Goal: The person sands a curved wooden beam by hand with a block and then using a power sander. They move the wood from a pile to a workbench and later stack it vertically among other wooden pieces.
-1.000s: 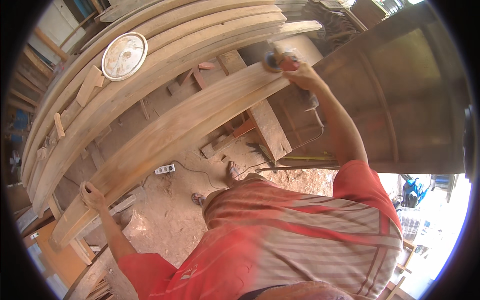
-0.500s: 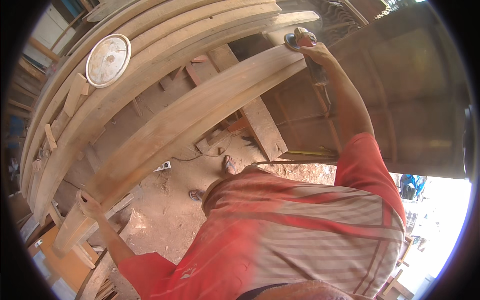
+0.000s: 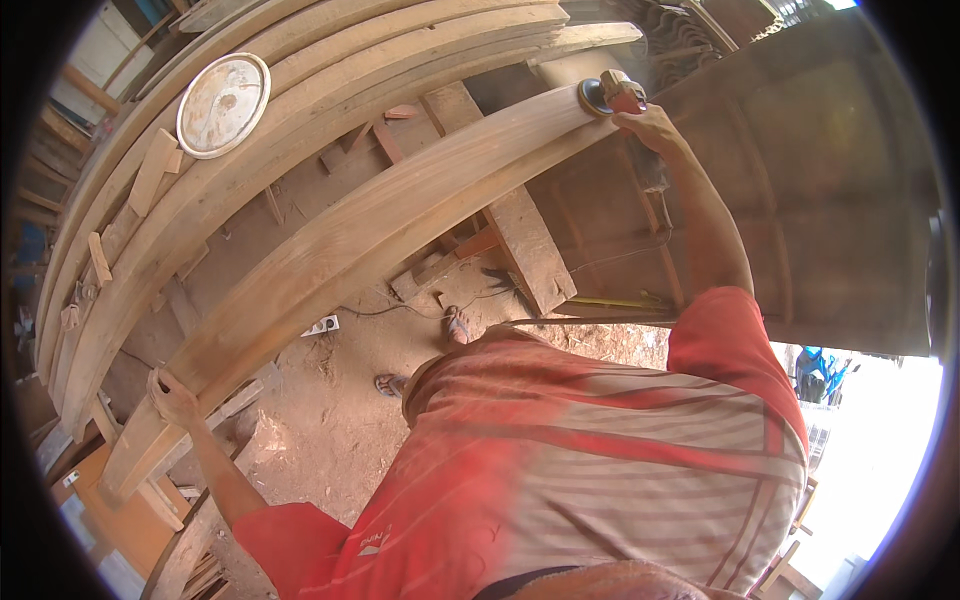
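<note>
A long, curved wooden beam (image 3: 370, 215) runs from the lower left up to the far right. My right hand (image 3: 648, 127) is closed around an angle grinder (image 3: 624, 92). Its round sanding disc (image 3: 594, 97) lies at the beam's far right end, seemingly against the upper face; the contact itself is hard to see. A power cord hangs from the tool's back end. Down at the beam's left part, my left hand (image 3: 175, 398) grips the wood with curled fingers; some fingertips are hidden.
Several curved beams (image 3: 330, 125) lie stacked beyond, with a round white lid (image 3: 223, 105) on top. A thick wooden board (image 3: 530, 250) crosses beneath the worked beam. A socket strip (image 3: 322, 326) and cord lie on the dusty ground. A large brown panel (image 3: 810, 190) stands right.
The grinder has shifted slightly right and toward me at the beam's far end. My left hand keeps its place on the wood. The whole view has tilted a little.
</note>
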A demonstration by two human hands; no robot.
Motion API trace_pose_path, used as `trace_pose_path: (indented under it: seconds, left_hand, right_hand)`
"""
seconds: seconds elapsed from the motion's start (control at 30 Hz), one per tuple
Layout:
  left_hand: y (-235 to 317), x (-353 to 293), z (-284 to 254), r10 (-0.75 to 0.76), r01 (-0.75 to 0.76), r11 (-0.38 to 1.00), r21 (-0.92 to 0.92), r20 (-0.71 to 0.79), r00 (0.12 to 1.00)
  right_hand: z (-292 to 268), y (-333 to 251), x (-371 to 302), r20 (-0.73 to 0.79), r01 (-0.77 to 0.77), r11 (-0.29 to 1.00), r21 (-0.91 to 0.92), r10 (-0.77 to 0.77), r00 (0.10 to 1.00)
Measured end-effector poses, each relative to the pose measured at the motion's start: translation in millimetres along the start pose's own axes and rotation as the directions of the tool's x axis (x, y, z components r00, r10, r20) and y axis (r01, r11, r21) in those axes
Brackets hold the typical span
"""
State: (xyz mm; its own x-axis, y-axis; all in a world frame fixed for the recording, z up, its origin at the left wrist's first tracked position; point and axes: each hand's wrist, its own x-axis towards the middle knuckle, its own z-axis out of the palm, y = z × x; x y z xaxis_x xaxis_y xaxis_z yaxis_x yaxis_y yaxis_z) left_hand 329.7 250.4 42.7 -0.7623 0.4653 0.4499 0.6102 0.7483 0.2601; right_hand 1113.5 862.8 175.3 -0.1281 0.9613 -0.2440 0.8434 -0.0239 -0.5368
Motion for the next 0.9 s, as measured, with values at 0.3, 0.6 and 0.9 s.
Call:
trace_pose_path:
  seconds: [0.3, 0.6, 0.9]
  left_hand:
    - [-6, -1, 0, 0.001, -0.001, 1.0, -0.017, -0.007, 1.0]
    - [-3, 2, 1, -0.052, 0.051, 0.999, 0.019, 0.017, 0.999]
    - [-2, 4, 4, -0.041, 0.041, 0.999, 0.005, 0.013, 0.999]
  right_hand:
    - [2, -7, -14, 0.017, -0.028, 1.0, -0.007, 0.028, 0.999]
    - [31, -11, -40, -0.004, 0.1, 0.992, 0.081, -0.1, 0.995]
    - [42, -34, -52, 0.006, 0.099, 0.995, 0.004, -0.099, 0.995]
